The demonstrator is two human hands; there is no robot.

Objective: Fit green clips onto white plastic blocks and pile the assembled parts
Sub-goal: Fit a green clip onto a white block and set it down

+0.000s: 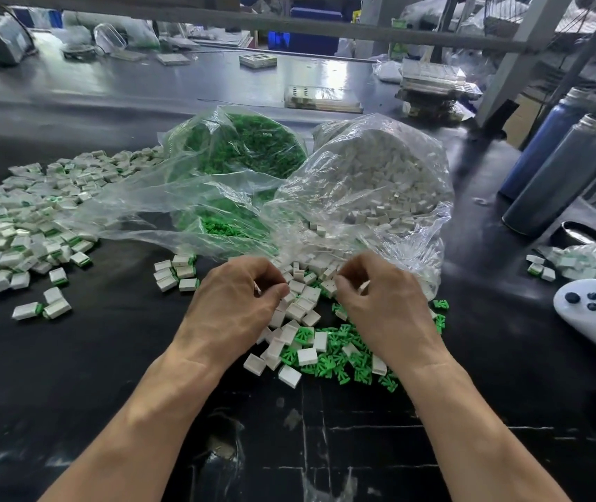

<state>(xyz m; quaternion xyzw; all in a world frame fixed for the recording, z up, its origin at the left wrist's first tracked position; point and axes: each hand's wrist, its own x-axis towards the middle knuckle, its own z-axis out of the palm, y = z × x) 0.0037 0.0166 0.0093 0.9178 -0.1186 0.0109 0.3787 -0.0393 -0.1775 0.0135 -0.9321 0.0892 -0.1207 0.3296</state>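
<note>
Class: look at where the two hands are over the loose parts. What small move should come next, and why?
Probably bring the hands together and press a clip into a block. Both the left hand and right hand are curled over loose white blocks and green clips; what each pinches is hidden. Finished parts lie piled to the left.

Left hand (238, 298) and right hand (379, 302) curl over loose white blocks (300, 309). Each seems to pinch something small. Green clips (340, 356) lie beneath.

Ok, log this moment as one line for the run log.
stage: picking parts | left hand: curled over loose white blocks | right hand: curled, contents unclear | green clips: scattered | assembled pile: left
</note>
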